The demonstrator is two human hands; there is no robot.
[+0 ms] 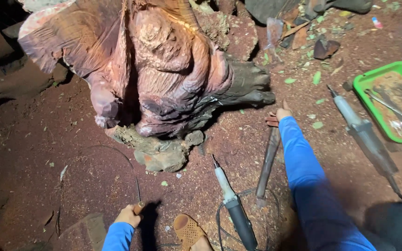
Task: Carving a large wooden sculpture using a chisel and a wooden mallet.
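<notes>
A large reddish carved tree stump (pixel 159 69) stands on the sawdust-covered ground. My left hand (pixel 127 215), in a blue sleeve, is closed around the brown end of a thin dark cable (pixel 117 153) that loops toward the stump. My right hand (pixel 280 114) reaches out to the top of a long dark chisel (pixel 267 162) lying on the ground just right of the stump's base, fingers on its end. A grey and black rotary tool (pixel 232 204) lies between my arms, tip pointing at the stump.
A second, longer power tool (pixel 366 137) lies at the right. A green tray (pixel 389 100) with metal tools sits at the far right. A tan sandal (pixel 188 230) is at the bottom edge. Wood chunks and green leaf bits litter the back.
</notes>
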